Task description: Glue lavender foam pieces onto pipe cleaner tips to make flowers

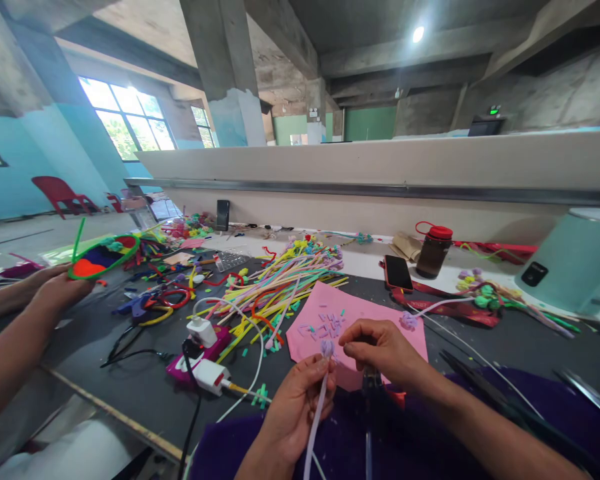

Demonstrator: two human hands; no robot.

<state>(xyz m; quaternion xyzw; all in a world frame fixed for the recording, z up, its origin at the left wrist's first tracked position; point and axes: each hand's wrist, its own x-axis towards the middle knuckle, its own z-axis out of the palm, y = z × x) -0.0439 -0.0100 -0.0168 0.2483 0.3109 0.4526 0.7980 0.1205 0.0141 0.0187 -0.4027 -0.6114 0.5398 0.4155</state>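
Observation:
My left hand [303, 393] pinches a lilac fuzzy flower stem [316, 423] just under its small lilac head [327, 347]. The stem's long tail hangs down toward me. Close to the right of that head is my right hand [380, 343], thumb and fingertips pressed together; whatever may be between them is too small to make out. Both hands are over the near edge of a pink sheet [355, 303], where short lilac pieces [330, 325] lie scattered. A finished-looking lilac flower [409, 321] rests on the sheet's right side. Below my right hand is a dark tool [371, 381], partly hidden.
Bundled pastel stems [290, 267] are heaped left of centre. A power strip [220, 343] with chargers and cables sits nearer. Rightward are a phone [397, 272], a bottle [434, 252], scissors [480, 387] and a teal appliance [570, 260]. Another person's hands [63, 290] hold a green-rimmed piece at far left.

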